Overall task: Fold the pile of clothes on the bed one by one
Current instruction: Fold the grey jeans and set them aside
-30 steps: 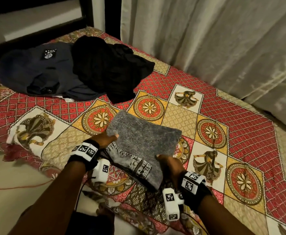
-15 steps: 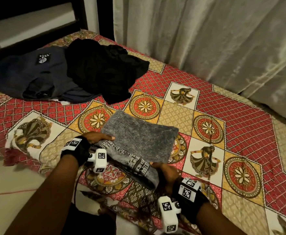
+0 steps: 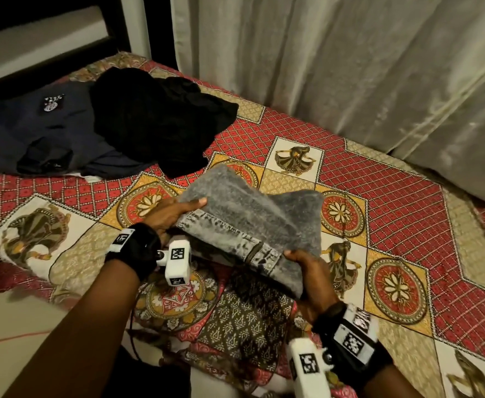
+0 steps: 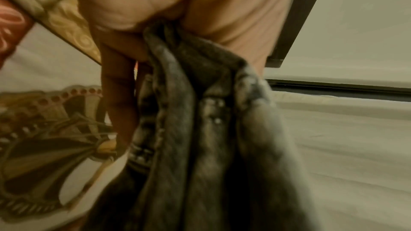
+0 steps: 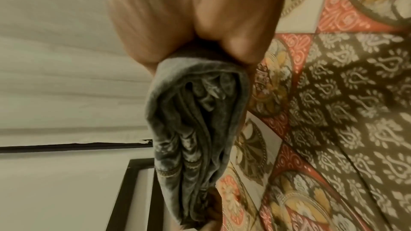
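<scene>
Fingers of both hands are clamped on the folded grey jeans [image 3: 252, 222]; the left hand [image 3: 172, 214] pinches the left end with its thumb on top and fingers beneath, while the right hand [image 3: 311, 278] grips the near right corner, the stacked layers showing between thumb and palm in the right wrist view [image 5: 195, 129]. Held that way, the bundle sits raised and tilted just above the patterned bedspread [image 3: 407, 196], near the bed's front edge; it looks fully folded, so this one piece seems finished apart from being set down somewhere.

Farther back, toward the head of the bed, a black garment [image 3: 155, 119] lies crumpled, overlapping a dark navy garment [image 3: 34, 133] with a small white logo; both appear unfolded, so by my reading most of the pile is left to do. A pale curtain [image 3: 350, 67] hangs along the far side, touching the bed; nothing lies between the hands and the waiting clothes.
</scene>
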